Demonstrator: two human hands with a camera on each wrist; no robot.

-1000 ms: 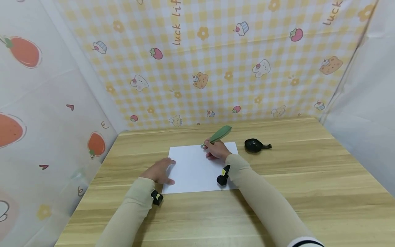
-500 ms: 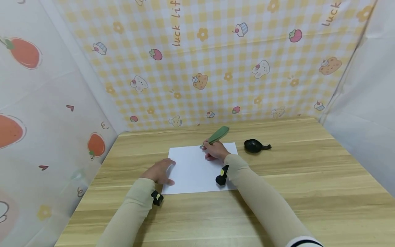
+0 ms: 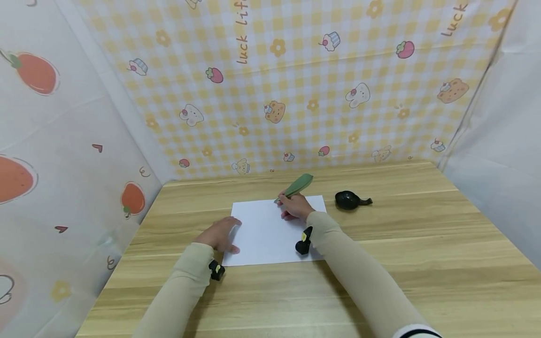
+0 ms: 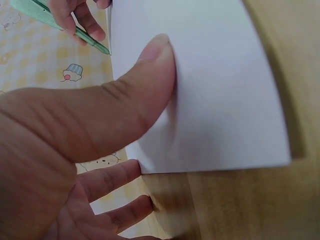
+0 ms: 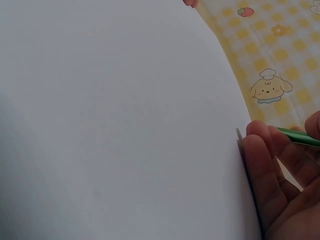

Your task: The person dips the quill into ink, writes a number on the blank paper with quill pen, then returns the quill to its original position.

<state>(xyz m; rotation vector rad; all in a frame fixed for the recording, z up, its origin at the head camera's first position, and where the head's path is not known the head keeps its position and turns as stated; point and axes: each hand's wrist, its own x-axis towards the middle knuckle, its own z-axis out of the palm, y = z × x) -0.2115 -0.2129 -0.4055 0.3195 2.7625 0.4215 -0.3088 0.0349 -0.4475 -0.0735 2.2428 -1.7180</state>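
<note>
A white sheet of paper point(image 3: 262, 239) lies on the wooden table. My right hand point(image 3: 297, 205) pinches a green pen point(image 3: 299, 185) with a leaf-shaped top, its point down near the paper's far edge. In the right wrist view, thin dark marks show beside the fingers point(image 5: 262, 165); whether these are ink or shadow I cannot tell. My left hand point(image 3: 217, 234) rests on the paper's left edge. The left wrist view has its straight thumb point(image 4: 145, 85) lying on the sheet, with other fingers spread past the corner.
To the right of the paper, a black spoon-shaped object point(image 3: 347, 200) with a short handle lies on the table point(image 3: 422, 234). Behind the table hangs a yellow checked cloth point(image 3: 253, 94); a white printed cloth point(image 3: 84, 178) hangs at the left.
My right hand and the pen have shifted slightly left and down over the paper, mostly in the first half second. The left hand keeps its place on the sheet.
</note>
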